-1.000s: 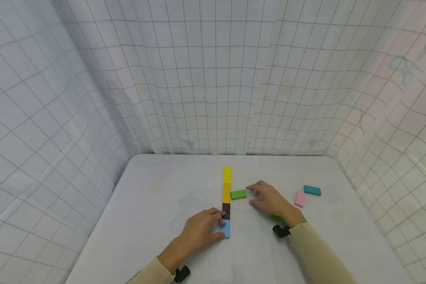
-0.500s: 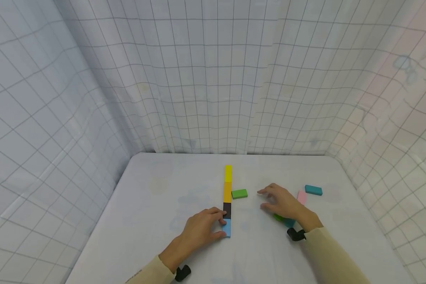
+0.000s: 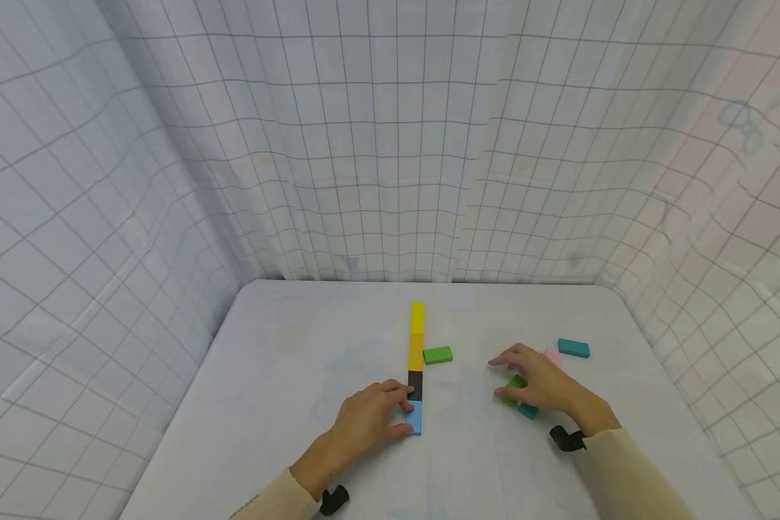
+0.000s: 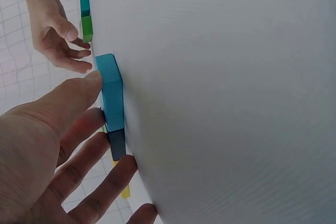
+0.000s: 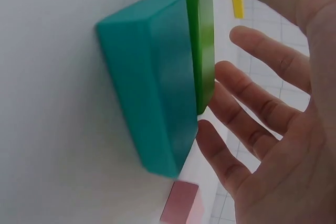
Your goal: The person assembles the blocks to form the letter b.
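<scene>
A light blue block (image 3: 414, 420) and a black block (image 3: 415, 385) lie end to end in a straight row. My left hand (image 3: 372, 419) rests against their left side. In the left wrist view its thumb touches the blue block, and the other fingers spread along the row. My right hand (image 3: 538, 381) hovers with loosely bent fingers over a green block (image 5: 206, 45) and a teal block (image 5: 142, 77). Nothing is gripped between its thumb and fingers. In the head view this hand partly covers both blocks.
An orange block (image 3: 416, 352) and a yellow block (image 3: 418, 318) continue the row toward the back. Just right of it lies a light green block (image 3: 438, 355). At the right are a half-hidden pink block (image 3: 552, 356) and another teal block (image 3: 573, 348). Gridded curtains (image 3: 390, 144) surround the white table (image 3: 299, 347).
My right hand has moved right and toward me, away from the light green block beside the row, to the green and teal blocks. The left hand stays in place.
</scene>
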The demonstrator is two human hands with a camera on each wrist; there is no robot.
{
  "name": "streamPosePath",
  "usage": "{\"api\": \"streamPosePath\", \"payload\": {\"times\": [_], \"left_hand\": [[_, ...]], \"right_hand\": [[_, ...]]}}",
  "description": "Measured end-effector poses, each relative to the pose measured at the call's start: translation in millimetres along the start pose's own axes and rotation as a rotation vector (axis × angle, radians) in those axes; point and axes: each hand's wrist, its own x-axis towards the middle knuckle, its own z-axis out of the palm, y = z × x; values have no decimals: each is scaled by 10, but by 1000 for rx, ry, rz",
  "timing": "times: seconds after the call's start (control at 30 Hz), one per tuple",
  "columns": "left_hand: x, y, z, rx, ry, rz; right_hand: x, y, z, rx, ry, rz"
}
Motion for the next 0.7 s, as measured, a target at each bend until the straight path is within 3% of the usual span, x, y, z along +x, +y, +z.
{"api": "streamPosePath", "payload": {"times": [0.33,0.7], "left_hand": [[-14,-1,-10,-15,1,-5],[-17,5,-10,-18,7,-5]], "right_hand": [[-182,79,4,-4,2,3],[-206,91,14,4,-19,11]]}}
